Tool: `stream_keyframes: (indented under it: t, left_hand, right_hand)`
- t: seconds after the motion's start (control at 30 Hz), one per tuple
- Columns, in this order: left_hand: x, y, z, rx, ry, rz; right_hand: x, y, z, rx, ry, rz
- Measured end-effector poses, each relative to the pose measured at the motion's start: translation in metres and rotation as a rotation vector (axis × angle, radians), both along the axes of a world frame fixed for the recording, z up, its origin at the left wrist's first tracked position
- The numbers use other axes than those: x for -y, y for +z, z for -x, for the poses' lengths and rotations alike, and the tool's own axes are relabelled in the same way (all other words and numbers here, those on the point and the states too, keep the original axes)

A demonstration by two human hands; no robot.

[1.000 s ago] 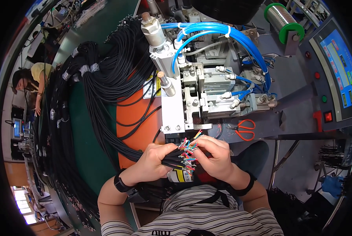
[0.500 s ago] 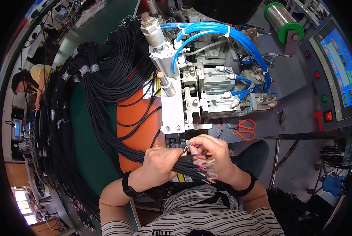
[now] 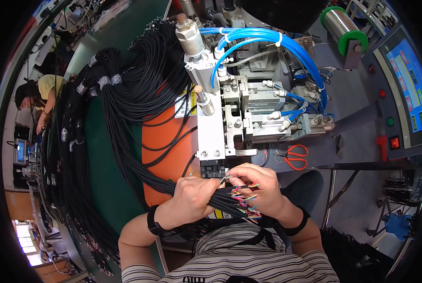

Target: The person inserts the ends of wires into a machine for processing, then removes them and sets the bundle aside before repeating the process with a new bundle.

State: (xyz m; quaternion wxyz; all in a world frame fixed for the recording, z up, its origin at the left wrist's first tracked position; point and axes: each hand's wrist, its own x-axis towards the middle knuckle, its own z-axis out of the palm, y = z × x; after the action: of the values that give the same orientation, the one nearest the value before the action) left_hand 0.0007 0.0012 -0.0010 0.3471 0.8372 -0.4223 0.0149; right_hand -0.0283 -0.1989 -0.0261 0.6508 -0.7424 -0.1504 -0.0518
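Note:
A bundle of black cables (image 3: 225,200) lies in my left hand (image 3: 190,198), whose fingers are wrapped round it. From the bundle's right end stick stripped, coloured wire ends (image 3: 248,210), red, green, yellow and white among them. My right hand (image 3: 263,191) is closed beside these ends, its thumb and forefinger at the fine wires (image 3: 226,178) of one cable near my left thumb. Another cable's coloured tips lie against the right fingers. Both hands are just in front of the black clamp block (image 3: 213,168) at the foot of the machine (image 3: 212,137).
Blue air hoses (image 3: 267,35) arch over the machine's cylinders. Orange-handled scissors (image 3: 296,157) lie on the bench to its right. A large heap of black cables (image 3: 140,89) covers the left. A wire spool (image 3: 339,28) and control screen (image 3: 409,85) stand right; a person (image 3: 48,92) works far left.
The coloured wire ends have fanned out and now show sharply beside my right fingers. My hands stay almost in place, while the view has shifted slightly.

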Motion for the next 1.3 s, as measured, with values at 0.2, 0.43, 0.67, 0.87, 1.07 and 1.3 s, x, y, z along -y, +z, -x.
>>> stream_keyframes:
  t: [0.2,0.43,0.67,0.87,1.07,1.3]
  left_hand:
    - [0.001,-0.003,0.001,0.043,0.016,-0.029]
    - [0.002,0.000,0.003,0.145,0.040,-0.080]
    - [0.001,-0.001,0.003,0.151,0.054,-0.122]
    - [0.002,-0.002,0.001,0.101,0.048,-0.090]
    - [0.002,0.000,0.002,0.060,0.051,-0.112]
    - [0.002,0.005,0.004,0.081,0.016,-0.209]
  right_hand:
    - [0.000,0.001,0.001,0.037,-0.049,0.083]
    - [-0.017,-0.017,0.010,-0.274,-0.055,-0.358]
    - [-0.014,-0.004,0.006,0.153,-0.194,0.005]
    - [0.001,0.003,-0.001,-0.004,-0.047,0.096]
    - [-0.003,-0.002,-0.001,0.374,-0.143,0.241]
    - [0.007,0.002,-0.005,0.046,-0.010,0.134]
